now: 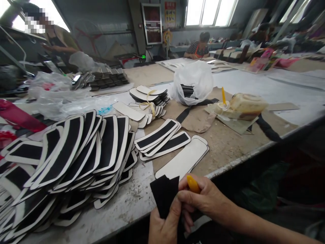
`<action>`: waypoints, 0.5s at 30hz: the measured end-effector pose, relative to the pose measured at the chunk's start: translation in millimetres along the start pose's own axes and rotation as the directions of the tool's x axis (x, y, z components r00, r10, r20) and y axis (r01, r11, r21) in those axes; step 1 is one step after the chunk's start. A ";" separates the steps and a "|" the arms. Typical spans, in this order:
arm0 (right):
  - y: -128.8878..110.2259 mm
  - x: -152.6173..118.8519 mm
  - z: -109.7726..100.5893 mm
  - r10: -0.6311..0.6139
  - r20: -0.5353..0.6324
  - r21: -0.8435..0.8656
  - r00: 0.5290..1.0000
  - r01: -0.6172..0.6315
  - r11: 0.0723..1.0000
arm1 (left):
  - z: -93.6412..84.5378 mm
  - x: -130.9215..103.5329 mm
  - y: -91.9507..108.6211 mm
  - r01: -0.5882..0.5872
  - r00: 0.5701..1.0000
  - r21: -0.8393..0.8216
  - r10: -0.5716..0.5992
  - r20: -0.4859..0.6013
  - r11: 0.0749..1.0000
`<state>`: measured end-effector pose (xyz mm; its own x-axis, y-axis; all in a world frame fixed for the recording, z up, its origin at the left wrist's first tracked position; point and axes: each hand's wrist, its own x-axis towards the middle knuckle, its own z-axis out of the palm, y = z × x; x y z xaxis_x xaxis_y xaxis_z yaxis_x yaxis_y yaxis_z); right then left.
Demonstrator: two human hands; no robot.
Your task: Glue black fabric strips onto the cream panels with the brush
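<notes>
1. A long, pale, stained surface [134,195] carries a heap of curved black-and-white flat pieces [108,145].
2. The left hand [165,222] has its fingers clamped on a flat black sheet piece [165,193], held at the surface's near edge.
3. The right hand [205,200], just beside it, has its fingers closed around a yellow-orange plastic tool [193,184], apparently a handle, partly hidden.

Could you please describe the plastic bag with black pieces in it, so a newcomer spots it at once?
On the white-topped worktable, look beyond the left-hand heap of curved, cream-edged black pieces. There sits a rounded, milky-white plastic bag, left of the yellowed container with an upright yellow stick. Unlike the crumpled clear plastic at far left, it bulges upright and shows a stack of black pieces.
</notes>
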<state>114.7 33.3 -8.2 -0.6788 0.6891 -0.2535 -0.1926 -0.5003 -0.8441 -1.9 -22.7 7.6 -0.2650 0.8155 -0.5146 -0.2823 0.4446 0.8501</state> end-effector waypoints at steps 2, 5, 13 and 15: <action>0.0 -3.1 -0.6 -0.024 -0.011 -0.003 1.000 0.024 1.000 | -1.2 2.5 -4.6 -0.001 0.999 -0.004 0.001 0.034 1.000; -0.1 -7.4 -0.4 -0.035 -0.031 -0.008 0.999 0.035 0.999 | 0.6 5.0 -12.5 -0.009 0.994 -0.042 0.013 0.107 0.999; 0.0 -10.8 -3.3 -0.017 -0.183 -0.115 0.983 -0.004 0.993 | 9.2 7.2 -26.2 0.040 0.987 -0.180 -0.011 0.160 0.983; -2.1 -10.5 -4.0 -0.036 -0.241 -0.153 0.970 -0.001 0.988 | 9.1 8.3 -26.8 0.066 0.988 -0.207 -0.035 0.149 0.976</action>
<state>125.0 29.1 -5.6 -0.4804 0.8128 -0.3294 -0.0814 -0.4153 -0.9060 11.9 -24.5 -18.4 -0.1148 0.8456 -0.5214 -0.4839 0.4107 0.7727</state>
